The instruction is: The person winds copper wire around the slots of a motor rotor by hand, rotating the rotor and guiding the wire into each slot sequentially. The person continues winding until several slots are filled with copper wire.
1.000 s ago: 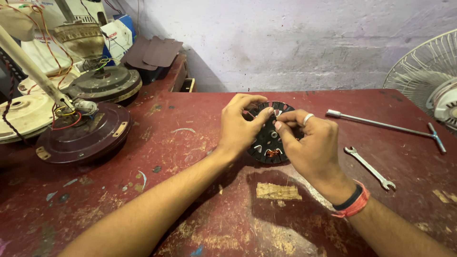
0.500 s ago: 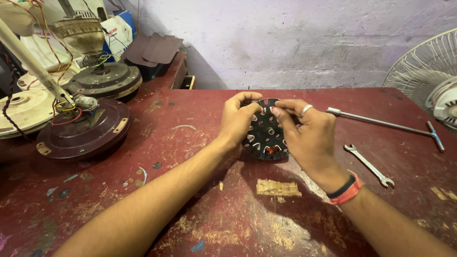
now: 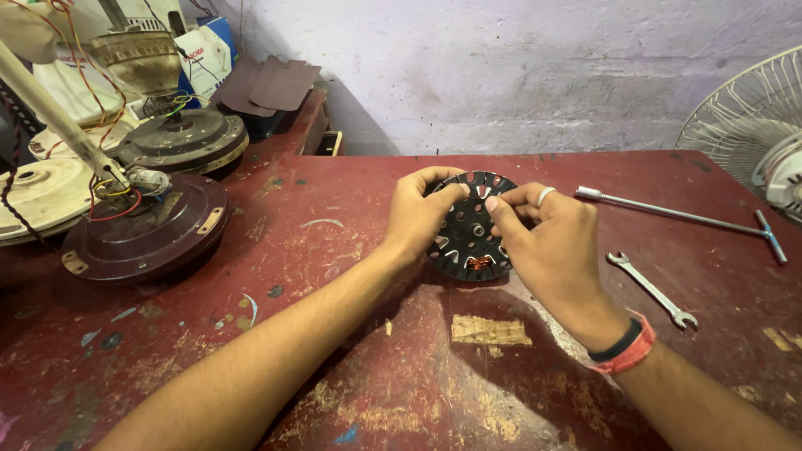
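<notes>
Now: both hands on the stator, working its slots

Black round slotted metal stator disc point(image 3: 469, 238) lies flat on the worn red table point(image 3: 334, 250), centre. Left hand point(image 3: 418, 219) pinches its rim at nine o'clock; right hand point(image 3: 555, 246) pinches at three. Copper winding shows at six. Judged: winding stage; the next move needs fine fingertip control.

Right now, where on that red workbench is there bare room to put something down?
Bare patches: between the maroon fan motor housing and the left hand; and the near edge by the wooden patch. Crowded: the right side, with the open-end spanner and T-handle wrench, and around the black slotted stator disc under the right hand.
</notes>
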